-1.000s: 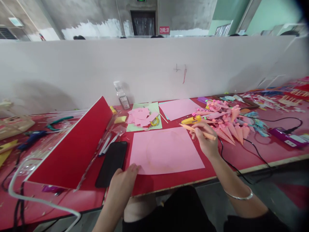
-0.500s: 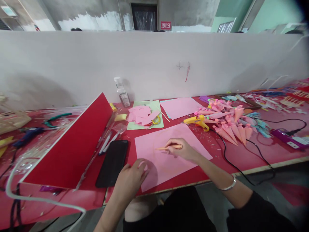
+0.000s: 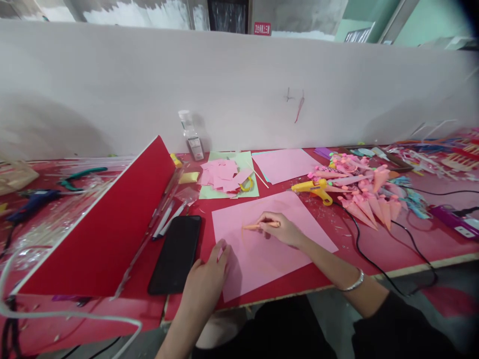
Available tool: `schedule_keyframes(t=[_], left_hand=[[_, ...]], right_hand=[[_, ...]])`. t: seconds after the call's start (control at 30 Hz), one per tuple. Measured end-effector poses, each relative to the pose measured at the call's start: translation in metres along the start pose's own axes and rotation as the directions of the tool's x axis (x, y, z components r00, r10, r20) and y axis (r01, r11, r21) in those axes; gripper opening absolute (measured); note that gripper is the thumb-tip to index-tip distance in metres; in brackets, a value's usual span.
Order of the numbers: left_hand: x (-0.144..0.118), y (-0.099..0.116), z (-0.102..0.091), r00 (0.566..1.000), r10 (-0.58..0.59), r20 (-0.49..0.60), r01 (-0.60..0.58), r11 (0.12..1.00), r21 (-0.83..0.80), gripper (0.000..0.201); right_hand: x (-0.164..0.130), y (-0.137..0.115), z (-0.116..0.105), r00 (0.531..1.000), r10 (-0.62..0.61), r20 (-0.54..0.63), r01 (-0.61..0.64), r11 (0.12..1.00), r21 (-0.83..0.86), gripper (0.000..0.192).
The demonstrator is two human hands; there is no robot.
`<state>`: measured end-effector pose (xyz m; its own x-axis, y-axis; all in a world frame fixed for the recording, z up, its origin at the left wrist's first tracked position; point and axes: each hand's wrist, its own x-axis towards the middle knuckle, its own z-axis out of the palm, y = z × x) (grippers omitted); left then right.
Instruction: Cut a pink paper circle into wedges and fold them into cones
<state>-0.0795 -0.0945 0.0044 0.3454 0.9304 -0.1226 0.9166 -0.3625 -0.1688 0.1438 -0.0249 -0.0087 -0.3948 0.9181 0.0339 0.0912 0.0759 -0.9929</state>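
Note:
A pink paper sheet (image 3: 284, 214) lies on the red table (image 3: 374, 244) in front of me, turned a little askew. My right hand (image 3: 281, 229) rests on the sheet's middle and grips an orange pencil (image 3: 254, 226) whose tip points left onto the paper. My left hand (image 3: 209, 279) presses flat on the sheet's near left corner, fingers spread. A black phone (image 3: 175, 254) lies just left of that hand.
A tilted red board (image 3: 108, 229) stands at the left. Behind the sheet lie a green sheet with pink scraps (image 3: 224, 175), another pink sheet (image 3: 284, 164), a clear bottle (image 3: 190, 135), a yellow glue gun (image 3: 314, 188) with black cord, and several pink paper cones (image 3: 366, 199). A white partition (image 3: 239, 89) closes the back.
My right hand came from the cones at the right, with the pencil, down onto the sheet's middle. The sheet turned slightly, and my left hand moved onto its corner.

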Motion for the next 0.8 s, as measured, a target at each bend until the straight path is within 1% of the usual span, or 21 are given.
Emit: schedule_keyframes(t=[0.07,0.17,0.23,0.3,0.37,0.4,0.47,0.53,0.57,0.6,0.67,0.73,0.8], left_hand=[[-0.001,0.0,0.001,1.0,0.005,0.017,-0.005,1.0,0.006,0.041],[-0.002,0.0,0.002,0.999,0.01,0.044,-0.01,1.0,0.008,0.042],[-0.003,0.001,0.002,0.999,0.011,0.051,-0.011,1.0,0.002,0.043],[-0.003,0.001,0.001,0.998,0.007,0.056,-0.007,1.0,-0.005,0.043],[-0.003,0.002,0.0,0.998,-0.002,0.06,0.002,1.0,-0.009,0.043],[-0.003,0.002,0.0,0.998,-0.008,0.061,0.008,1.0,-0.011,0.043],[-0.003,0.002,0.0,0.998,-0.014,0.064,0.015,1.0,-0.013,0.044],[-0.003,0.003,0.0,0.998,-0.015,0.069,0.016,1.0,-0.013,0.044],[-0.003,0.003,0.0,0.997,-0.014,0.07,0.015,1.0,-0.014,0.044],[-0.002,0.003,0.0,0.997,-0.012,0.07,0.013,1.0,-0.015,0.044],[-0.002,0.003,-0.001,0.998,-0.009,0.064,0.01,1.0,-0.015,0.044],[-0.003,0.003,-0.001,0.998,-0.008,0.062,0.009,1.0,-0.017,0.044],[-0.003,0.003,-0.002,0.998,-0.01,0.062,0.012,1.0,-0.028,0.044]], right_hand=[[0.004,0.003,-0.001,0.994,-0.05,-0.096,0.045,0.998,-0.052,0.018],[0.01,0.011,-0.005,0.968,-0.11,-0.226,0.083,0.988,-0.128,0.017],[0.012,0.016,-0.007,0.956,-0.123,-0.268,0.08,0.983,-0.163,0.016],[0.012,0.017,-0.007,0.953,-0.126,-0.276,0.077,0.98,-0.181,0.016],[0.01,0.014,-0.005,0.966,-0.119,-0.231,0.081,0.983,-0.166,0.017],[0.008,0.011,-0.003,0.979,-0.102,-0.174,0.077,0.986,-0.146,0.017],[0.004,0.005,-0.001,0.999,-0.043,-0.017,0.041,0.995,-0.096,0.017],[0.0,0.0,0.0,0.993,0.011,0.114,-0.004,0.998,-0.064,0.018],[0.0,-0.001,0.001,0.989,0.023,0.146,-0.015,0.998,-0.056,0.018],[0.0,-0.001,0.001,0.988,0.023,0.153,-0.015,0.999,-0.052,0.017],[0.002,0.001,0.0,0.995,-0.006,0.103,0.013,0.998,-0.067,0.017],[0.006,0.006,-0.002,0.998,-0.061,-0.022,0.059,0.993,-0.101,0.018],[0.009,0.011,-0.004,0.979,-0.116,-0.17,0.092,0.986,-0.143,0.018]])
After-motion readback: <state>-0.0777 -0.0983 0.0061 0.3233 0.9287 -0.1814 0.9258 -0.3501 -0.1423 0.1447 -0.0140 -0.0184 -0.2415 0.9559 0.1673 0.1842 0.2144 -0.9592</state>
